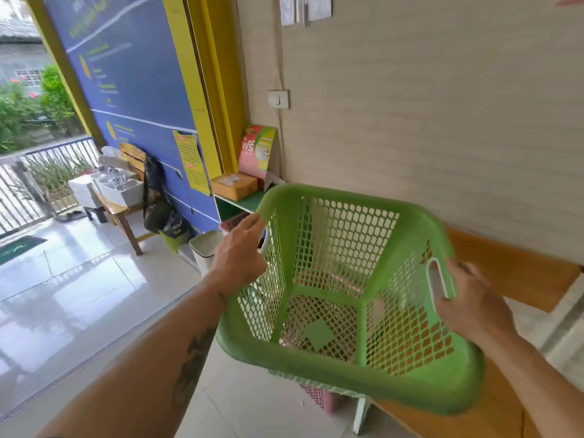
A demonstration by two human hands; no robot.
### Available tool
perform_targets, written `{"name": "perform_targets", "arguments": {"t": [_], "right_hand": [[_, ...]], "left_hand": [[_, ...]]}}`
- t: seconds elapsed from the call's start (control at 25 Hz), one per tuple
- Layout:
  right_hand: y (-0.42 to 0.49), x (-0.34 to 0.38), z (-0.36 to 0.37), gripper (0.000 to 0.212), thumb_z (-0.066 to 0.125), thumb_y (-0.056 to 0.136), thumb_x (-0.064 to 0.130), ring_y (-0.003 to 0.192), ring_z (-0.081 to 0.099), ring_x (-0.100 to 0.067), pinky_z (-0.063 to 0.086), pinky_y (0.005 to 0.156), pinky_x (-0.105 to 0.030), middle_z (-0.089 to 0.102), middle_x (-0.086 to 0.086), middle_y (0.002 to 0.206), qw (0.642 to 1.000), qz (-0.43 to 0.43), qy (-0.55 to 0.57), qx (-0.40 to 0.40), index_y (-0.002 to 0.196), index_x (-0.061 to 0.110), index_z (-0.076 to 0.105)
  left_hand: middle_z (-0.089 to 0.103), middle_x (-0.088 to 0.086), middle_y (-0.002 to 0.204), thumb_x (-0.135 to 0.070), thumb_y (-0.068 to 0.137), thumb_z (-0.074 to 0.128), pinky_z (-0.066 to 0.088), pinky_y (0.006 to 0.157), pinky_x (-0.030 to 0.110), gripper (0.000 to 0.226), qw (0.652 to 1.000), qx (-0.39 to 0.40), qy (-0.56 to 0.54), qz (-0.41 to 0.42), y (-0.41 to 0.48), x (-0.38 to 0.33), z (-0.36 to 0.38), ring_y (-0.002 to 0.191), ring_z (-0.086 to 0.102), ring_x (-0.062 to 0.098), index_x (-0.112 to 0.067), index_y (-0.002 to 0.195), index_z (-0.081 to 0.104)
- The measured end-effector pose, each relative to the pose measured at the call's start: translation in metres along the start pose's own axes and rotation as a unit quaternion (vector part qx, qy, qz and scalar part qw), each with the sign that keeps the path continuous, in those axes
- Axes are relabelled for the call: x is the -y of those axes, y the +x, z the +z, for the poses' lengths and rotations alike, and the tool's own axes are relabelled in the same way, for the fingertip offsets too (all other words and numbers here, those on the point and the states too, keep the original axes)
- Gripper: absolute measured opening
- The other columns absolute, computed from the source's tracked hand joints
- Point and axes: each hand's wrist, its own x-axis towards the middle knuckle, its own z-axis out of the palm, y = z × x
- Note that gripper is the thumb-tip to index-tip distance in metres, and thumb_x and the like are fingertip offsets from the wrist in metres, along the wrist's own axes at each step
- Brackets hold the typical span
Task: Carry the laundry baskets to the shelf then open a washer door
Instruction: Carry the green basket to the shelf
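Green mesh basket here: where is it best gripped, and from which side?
By the rim at its two opposite side walls, one hand from each side, as the left hand and right hand do. The green basket is wide, with a white handle slot.

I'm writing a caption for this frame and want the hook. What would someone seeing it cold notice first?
The bright green laundry basket fills the lower middle, empty, held up by both hands: the left hand on its far-left rim, the right hand at the white handle on its right side. Next comes the tall blue and yellow sign board on the left, and the orange box on the green shelf behind the basket.
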Motion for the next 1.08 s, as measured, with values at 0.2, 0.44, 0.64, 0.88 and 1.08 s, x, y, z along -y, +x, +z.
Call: {"name": "perform_targets", "arguments": {"t": [0.2, 0.44, 0.64, 0.88, 1.08], "right_hand": [[0.071, 0.013, 0.034, 0.076, 0.061, 0.085, 0.026, 0.084, 0.056, -0.020, 0.052, 0.056, -0.033, 0.041, -0.001, 0.137, 0.999, 0.052, -0.008, 0.014, 0.151, 0.024, 0.023], [0.136, 0.037, 0.113, 0.082, 0.063, 0.085, 0.026, 0.111, 0.058, -0.026, 0.052, 0.076, -0.035, 0.034, -0.001, 0.147, 0.981, 0.182, -0.029, 0.052, 0.154, 0.024, 0.019], [0.167, 0.046, 0.194, 0.070, 0.060, 0.080, -0.006, 0.088, 0.065, -0.020, 0.057, 0.056, -0.031, 0.059, -0.005, 0.119, 0.913, 0.378, 0.115, 0.103, 0.141, 0.024, 0.044], [0.152, 0.035, 0.306, 0.075, 0.057, 0.078, -0.013, 0.091, 0.063, -0.022, 0.052, 0.057, -0.029, 0.062, 0.000, 0.106, 0.826, 0.521, 0.170, 0.132, 0.141, 0.024, 0.039], [0.159, 0.021, 0.368, 0.088, 0.059, 0.075, -0.012, 0.094, 0.065, -0.021, 0.057, 0.063, -0.032, 0.060, 0.005, 0.108, 0.802, 0.535, 0.196, 0.177, 0.143, 0.035, 0.030]], "left_hand": [[0.039, -0.012, 0.149, -0.002, 0.067, 0.059, 0.052, 0.077, 0.036, 0.080, 0.999, 0.033, -0.010, 0.040, 0.108, 0.025, 0.055, 0.107, 0.061, 0.025, -0.023, 0.143, 0.042], [0.037, -0.012, 0.148, 0.001, 0.067, 0.057, 0.057, 0.080, 0.037, 0.084, 0.981, 0.113, -0.079, 0.139, 0.244, 0.075, 0.172, 0.109, 0.060, 0.022, -0.023, 0.145, 0.038], [0.020, -0.002, 0.160, 0.013, 0.067, 0.049, 0.054, 0.094, 0.044, 0.101, 0.955, 0.236, -0.164, 0.076, 0.270, 0.117, 0.297, 0.134, 0.042, 0.028, -0.039, 0.150, 0.023], [0.021, -0.001, 0.161, 0.014, 0.065, 0.045, 0.047, 0.103, 0.048, 0.110, 0.917, 0.359, -0.174, -0.005, 0.224, 0.152, 0.422, 0.140, 0.037, 0.030, -0.048, 0.150, 0.013], [0.020, 0.004, 0.162, 0.012, 0.071, 0.051, 0.043, 0.107, 0.046, 0.103, 0.895, 0.429, -0.122, -0.014, 0.217, 0.177, 0.479, 0.145, 0.028, 0.031, -0.034, 0.155, 0.015]]}}
